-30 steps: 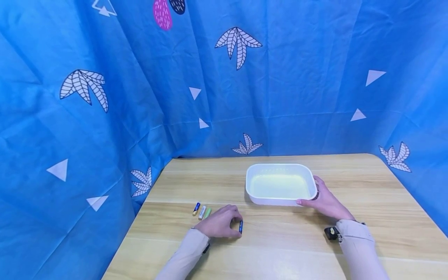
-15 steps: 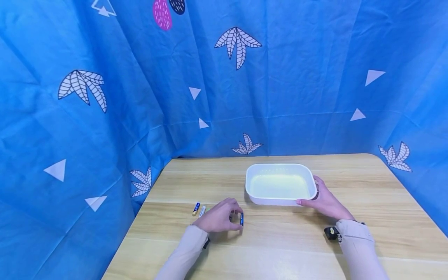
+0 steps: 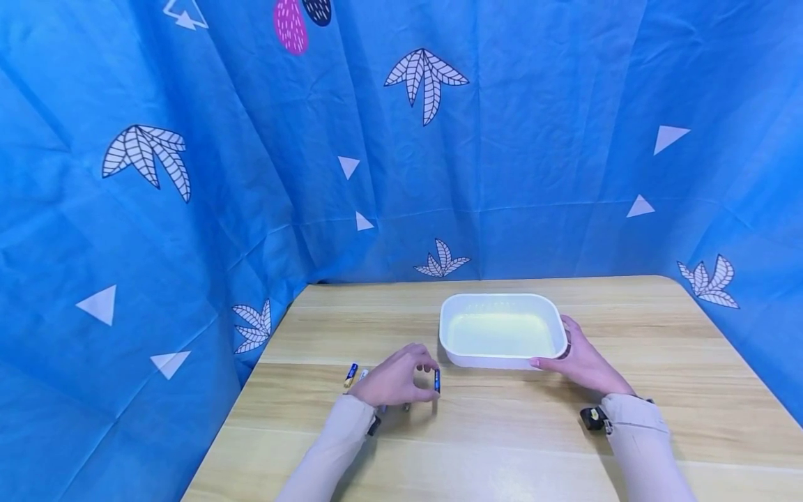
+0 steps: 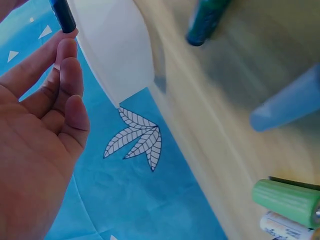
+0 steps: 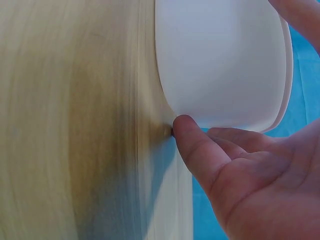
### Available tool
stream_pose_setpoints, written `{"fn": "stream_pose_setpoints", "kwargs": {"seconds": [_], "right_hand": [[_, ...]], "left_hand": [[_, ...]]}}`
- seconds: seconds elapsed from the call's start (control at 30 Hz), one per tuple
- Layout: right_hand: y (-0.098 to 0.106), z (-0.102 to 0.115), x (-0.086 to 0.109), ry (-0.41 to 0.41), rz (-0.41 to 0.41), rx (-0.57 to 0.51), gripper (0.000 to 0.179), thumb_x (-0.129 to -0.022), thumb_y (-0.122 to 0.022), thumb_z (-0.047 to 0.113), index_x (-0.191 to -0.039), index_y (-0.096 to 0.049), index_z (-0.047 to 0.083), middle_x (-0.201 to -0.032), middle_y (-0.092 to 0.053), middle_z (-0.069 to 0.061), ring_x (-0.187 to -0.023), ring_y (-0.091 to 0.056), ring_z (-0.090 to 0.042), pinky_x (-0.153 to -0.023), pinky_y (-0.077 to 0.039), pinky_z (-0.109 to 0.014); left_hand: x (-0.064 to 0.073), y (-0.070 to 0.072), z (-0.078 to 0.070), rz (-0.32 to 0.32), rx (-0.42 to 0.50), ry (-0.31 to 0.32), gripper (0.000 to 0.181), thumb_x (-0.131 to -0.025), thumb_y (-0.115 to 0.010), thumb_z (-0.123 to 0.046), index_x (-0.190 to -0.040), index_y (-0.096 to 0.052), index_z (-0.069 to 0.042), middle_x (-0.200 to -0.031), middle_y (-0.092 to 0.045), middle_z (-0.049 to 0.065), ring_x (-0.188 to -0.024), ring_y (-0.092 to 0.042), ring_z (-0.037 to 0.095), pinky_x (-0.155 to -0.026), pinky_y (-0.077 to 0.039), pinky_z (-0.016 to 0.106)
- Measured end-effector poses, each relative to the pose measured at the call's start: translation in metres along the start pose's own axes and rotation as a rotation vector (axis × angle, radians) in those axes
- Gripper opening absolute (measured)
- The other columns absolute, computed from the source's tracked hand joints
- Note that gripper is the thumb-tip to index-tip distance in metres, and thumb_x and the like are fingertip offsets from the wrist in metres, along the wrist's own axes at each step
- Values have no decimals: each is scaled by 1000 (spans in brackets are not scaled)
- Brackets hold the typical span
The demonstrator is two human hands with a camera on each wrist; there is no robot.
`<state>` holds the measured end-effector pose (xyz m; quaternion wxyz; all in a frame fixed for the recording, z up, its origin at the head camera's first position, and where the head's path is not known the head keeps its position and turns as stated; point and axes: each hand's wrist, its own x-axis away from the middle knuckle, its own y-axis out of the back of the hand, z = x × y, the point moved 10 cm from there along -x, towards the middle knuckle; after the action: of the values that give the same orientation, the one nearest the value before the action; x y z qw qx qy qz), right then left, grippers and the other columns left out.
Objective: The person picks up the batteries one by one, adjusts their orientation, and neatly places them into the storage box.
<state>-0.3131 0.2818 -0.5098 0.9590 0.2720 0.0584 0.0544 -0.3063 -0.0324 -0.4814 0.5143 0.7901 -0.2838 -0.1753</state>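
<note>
My left hand (image 3: pixel 396 378) pinches a dark blue battery (image 3: pixel 437 381) upright between thumb and fingertips, just left of the white plastic box (image 3: pixel 461 361). In the left wrist view the pinched battery (image 4: pixel 63 16) is cut by the top edge, with the other fingers curled below it. My right hand (image 3: pixel 586 360) grips the right end of the box, thumb at the front and fingers behind. In the right wrist view, the thumb (image 5: pixel 192 142) presses close to the bottom edge of the box wall (image 5: pixel 220 65).
Several loose batteries lie by my left hand: a blue-and-gold battery (image 3: pixel 350 375), a white battery (image 4: pixel 285 226), a green battery (image 4: pixel 285 200), a blue one (image 4: pixel 287 100) and a dark green one (image 4: pixel 206 22). A blue patterned curtain (image 3: pixel 533 139) hangs behind the wooden table (image 3: pixel 502 432).
My left hand has moved away from me and slightly right, carrying the pinched battery up toward the box. Small batteries now show beneath that hand. My right hand and the box have stayed still.
</note>
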Motion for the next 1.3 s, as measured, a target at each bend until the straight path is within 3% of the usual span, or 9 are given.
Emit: {"fn": "stream_pose_setpoints", "kwargs": {"seconds": [0.4,0.57,0.97,1.3], "right_hand": [[0,-2,0,-4,-1,5,121,-79,-90,33,-162,-9,-2,-161,-27,-35,-144,-35,-56,-115,-28,-74],[0,-2,0,2,-3,-8,120,-79,-90,31,-162,-10,-2,-161,-27,-34,-143,-36,-55,-115,-29,-74],[1,-2,-2,6,-5,-7,118,-80,-89,32,-160,-11,-4,-159,-29,-34,-142,-37,-55,-116,-28,-74],[1,-3,-1,-13,-8,-10,121,-79,-89,33,-161,-8,-3,-161,-26,-35,-143,-37,-55,-116,-28,-73]], "left_hand": [[-15,15,-10,-33,36,-28,49,-82,-86,-39,-124,-74,-18,-120,-66,-7,-115,-61,12,-105,-55,35],[-23,20,-13,-53,54,-49,46,-83,-85,-39,-122,-75,-18,-121,-68,-4,-113,-64,16,-99,-56,32],[-40,31,-21,-76,85,-38,41,-85,-83,-37,-120,-74,-19,-119,-68,-4,-116,-64,19,-104,-55,37],[-57,37,-21,-94,98,-26,50,-82,-85,-43,-123,-73,-17,-112,-66,-7,-111,-65,19,-98,-56,32]]}}
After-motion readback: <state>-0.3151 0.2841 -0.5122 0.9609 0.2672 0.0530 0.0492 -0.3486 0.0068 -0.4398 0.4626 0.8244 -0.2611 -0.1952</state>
